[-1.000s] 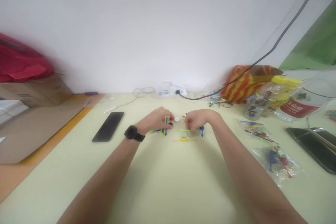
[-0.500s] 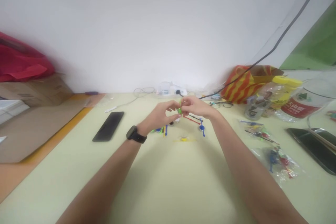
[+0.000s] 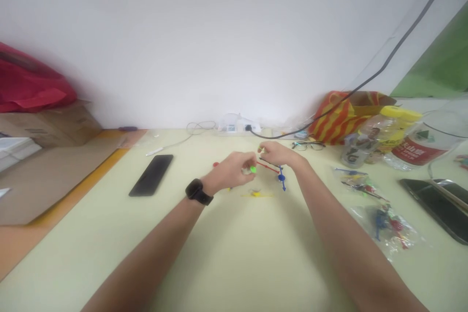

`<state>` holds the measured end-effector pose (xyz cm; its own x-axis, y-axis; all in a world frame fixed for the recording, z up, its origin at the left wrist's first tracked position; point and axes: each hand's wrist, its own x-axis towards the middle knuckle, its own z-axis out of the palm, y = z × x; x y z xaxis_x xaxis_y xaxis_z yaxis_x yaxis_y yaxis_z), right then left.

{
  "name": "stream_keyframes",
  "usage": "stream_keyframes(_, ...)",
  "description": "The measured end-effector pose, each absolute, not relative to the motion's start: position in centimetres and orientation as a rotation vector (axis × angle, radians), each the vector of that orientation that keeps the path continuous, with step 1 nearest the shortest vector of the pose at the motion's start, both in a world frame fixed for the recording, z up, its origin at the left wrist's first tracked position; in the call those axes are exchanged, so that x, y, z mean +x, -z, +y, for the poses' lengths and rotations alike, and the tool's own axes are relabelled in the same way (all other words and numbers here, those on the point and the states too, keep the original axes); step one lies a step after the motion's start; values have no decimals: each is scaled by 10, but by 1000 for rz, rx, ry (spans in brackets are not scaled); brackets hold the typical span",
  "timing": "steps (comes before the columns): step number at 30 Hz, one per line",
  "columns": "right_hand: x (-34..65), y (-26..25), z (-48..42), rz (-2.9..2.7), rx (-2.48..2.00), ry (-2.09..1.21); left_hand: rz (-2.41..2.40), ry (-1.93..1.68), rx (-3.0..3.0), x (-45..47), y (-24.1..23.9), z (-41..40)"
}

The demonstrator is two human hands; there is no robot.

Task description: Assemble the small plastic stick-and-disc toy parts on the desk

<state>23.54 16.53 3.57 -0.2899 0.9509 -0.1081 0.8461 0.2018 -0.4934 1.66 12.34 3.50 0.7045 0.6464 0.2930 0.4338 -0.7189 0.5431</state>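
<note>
My left hand [image 3: 234, 171], with a black watch on its wrist, is closed in a pinch around a small green piece [image 3: 253, 169] just above the pale yellow table [image 3: 226, 253]. My right hand [image 3: 276, 153] sits slightly farther back, fingers curled over thin sticks; what it grips is hidden. A red stick [image 3: 266, 167] and a blue stick with a round hub [image 3: 281, 178] lie by my right wrist. A yellow stick piece [image 3: 256, 194] rests on the table just in front of both hands.
A black phone [image 3: 151, 175] lies to the left. Clear bags of coloured plastic parts [image 3: 383, 222] lie to the right, near bottles [image 3: 369, 141], glasses [image 3: 307, 145] and a dark tablet [image 3: 435, 204]. A power strip [image 3: 234, 129] sits by the wall; cardboard boxes [image 3: 51, 124] stand far left.
Both hands rose from the pile and met over a green piece. Now they have parted: my left hand has dropped toward the table with the green piece, and my right hand stays behind.
</note>
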Motion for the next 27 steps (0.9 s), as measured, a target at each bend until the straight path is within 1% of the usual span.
stream_keyframes(3, 246, -30, 169, -2279, -1835, -706, 883, -498, 2542, 22, -28, 120)
stream_keyframes(7, 257, -44, 161, -2333, -1856, -781, 937, -393, 2607, 22, -24, 123)
stream_keyframes(11, 265, -64, 150, -2468, -1733, -1037, 888, -477, 2676, 15, -26, 131)
stream_keyframes(14, 270, -69, 148, -2581, -1727, -1220, 891, -503, 2686, 10, -26, 135)
stream_keyframes(22, 275, -58, 156, -2580, -1920, -1263, 1013, -509, 2704, 12, -17, 138)
stream_keyframes(27, 272, -54, 157, -2560, -1912, -1282, 1040, -561, 2699, 1, -28, 141)
